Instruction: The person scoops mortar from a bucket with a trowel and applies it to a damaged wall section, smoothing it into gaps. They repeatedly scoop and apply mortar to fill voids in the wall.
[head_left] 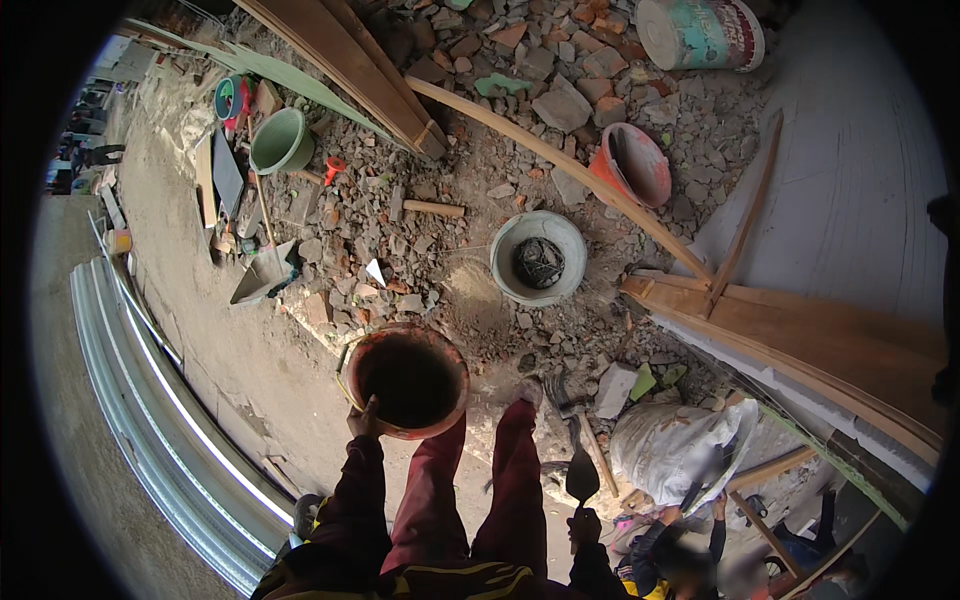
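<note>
My left hand is closed on the rim of a reddish, stained bucket, held in front of my legs. Its inside is dark, and I cannot make out what is in it. In my right hand, closed round the handle, is a pointed trowel, its dark blade pointing away from me. Beyond my feet a pale grey bucket stands upright on the rubble, with dark material at its bottom.
Broken brick and stone cover the ground ahead, with a hammer, a green bucket, a tipped red bucket and a dustpan. Metal sheets lie left. Wooden planks, a white sack and other people are at right.
</note>
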